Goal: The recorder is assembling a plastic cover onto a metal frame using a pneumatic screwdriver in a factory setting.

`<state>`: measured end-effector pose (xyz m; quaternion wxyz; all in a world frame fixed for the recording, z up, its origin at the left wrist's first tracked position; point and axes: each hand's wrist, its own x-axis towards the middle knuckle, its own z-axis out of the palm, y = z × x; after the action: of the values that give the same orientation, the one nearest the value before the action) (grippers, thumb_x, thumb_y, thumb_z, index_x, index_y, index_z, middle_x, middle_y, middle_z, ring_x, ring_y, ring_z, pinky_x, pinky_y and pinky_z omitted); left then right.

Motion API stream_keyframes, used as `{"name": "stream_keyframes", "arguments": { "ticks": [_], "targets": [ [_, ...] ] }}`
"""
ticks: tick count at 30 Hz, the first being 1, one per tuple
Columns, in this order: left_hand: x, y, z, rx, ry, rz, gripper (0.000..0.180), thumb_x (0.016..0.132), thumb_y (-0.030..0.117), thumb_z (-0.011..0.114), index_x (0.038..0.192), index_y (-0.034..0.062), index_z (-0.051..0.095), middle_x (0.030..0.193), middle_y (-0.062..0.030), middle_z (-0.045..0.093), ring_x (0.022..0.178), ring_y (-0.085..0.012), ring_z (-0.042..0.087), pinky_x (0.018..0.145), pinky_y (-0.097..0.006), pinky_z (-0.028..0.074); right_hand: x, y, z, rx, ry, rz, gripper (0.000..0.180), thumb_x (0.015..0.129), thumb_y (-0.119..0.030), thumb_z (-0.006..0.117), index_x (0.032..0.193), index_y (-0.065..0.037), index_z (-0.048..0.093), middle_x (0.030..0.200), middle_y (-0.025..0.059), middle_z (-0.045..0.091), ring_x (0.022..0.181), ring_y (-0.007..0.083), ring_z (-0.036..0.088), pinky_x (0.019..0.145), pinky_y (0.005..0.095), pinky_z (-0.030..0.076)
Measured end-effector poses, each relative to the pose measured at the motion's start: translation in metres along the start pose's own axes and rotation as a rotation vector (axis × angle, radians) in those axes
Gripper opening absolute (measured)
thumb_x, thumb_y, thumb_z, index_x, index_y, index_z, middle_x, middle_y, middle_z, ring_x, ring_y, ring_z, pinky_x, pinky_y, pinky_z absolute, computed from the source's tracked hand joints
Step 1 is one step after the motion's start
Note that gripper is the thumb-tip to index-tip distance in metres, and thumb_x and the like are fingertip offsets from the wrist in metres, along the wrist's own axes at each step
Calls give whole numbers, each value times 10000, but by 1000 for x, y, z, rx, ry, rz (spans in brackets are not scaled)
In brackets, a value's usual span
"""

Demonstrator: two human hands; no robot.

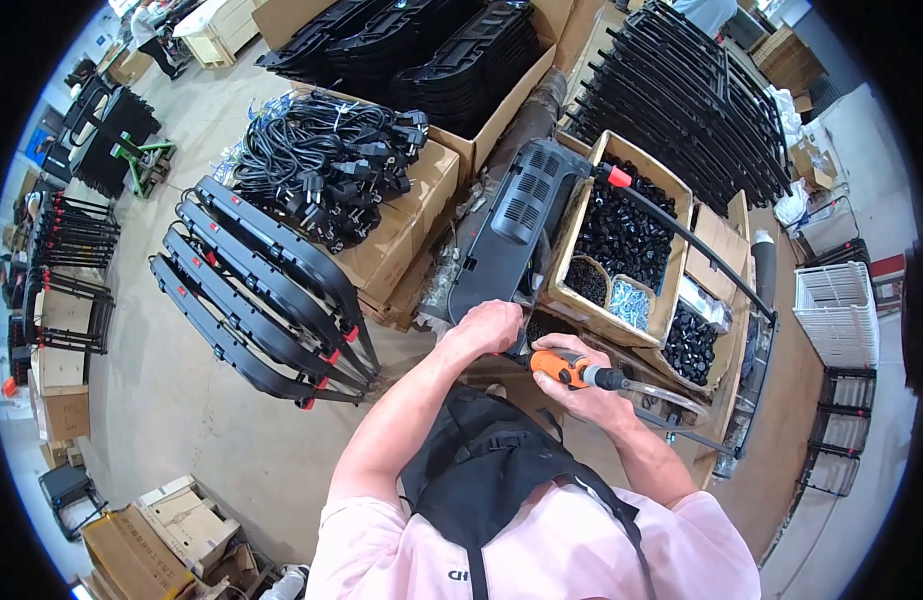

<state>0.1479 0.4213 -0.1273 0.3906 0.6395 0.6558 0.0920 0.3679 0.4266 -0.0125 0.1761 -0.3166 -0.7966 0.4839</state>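
Head view: orange screwdriver (572, 369) gripped within right hand (589, 392) fingers.

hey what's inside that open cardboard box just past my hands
The cardboard box holds a heap of small black plastic parts, a small bowl of dark pieces and a bag of shiny screws. What lies beneath the heap is covered.

The right hand (582, 385) hid most of the orange tool (567, 368). Its tip was hidden behind the left hand (487, 325), under the grey panel (512, 235).
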Motion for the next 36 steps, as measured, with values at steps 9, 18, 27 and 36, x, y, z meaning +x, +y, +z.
{"name": "stream_keyframes", "arguments": {
  "ticks": [9, 18, 27, 36],
  "targets": [
    [3, -3, 0, -63, -10, -9, 184, 846, 72, 638, 962, -29, 739, 980, -270, 749, 997, -448, 728, 835, -533, 572, 17, 0, 0, -79, -105, 5, 425, 831, -153, 823, 1231, -62, 711, 1151, 88, 750, 991, 226, 739, 930, 347, 584],
    [-48, -18, 9, -1663, 123, -52, 258, 1133, 272, 522, 1113, 66, 676, 934, -18, 688, 777, -73, 613, 636, -253, 499, 24, 7, -3, -120, -163, -38, 381, 852, -184, 828, 1201, -86, 710, 1020, 102, 779, 916, 258, 775, 859, 367, 617],
    [-99, -19, 61, -1784, 290, -131, 300, 1142, 316, 518, 1221, 66, 663, 918, -8, 694, 740, -92, 626, 646, -243, 507, 25, 3, -5, -138, -207, -29, 397, 851, -189, 826, 1214, -79, 712, 1091, 108, 774, 964, 265, 771, 889, 363, 606],
    [-116, -5, 85, -1687, 199, -170, 245, 1124, 313, 561, 1120, 108, 695, 852, 51, 635, 717, -78, 551, 640, -231, 456, 24, 8, 1, -102, -183, -41, 400, 856, -180, 825, 1225, -81, 707, 1116, 108, 769, 994, 260, 764, 903, 362, 602]
  ]
}}
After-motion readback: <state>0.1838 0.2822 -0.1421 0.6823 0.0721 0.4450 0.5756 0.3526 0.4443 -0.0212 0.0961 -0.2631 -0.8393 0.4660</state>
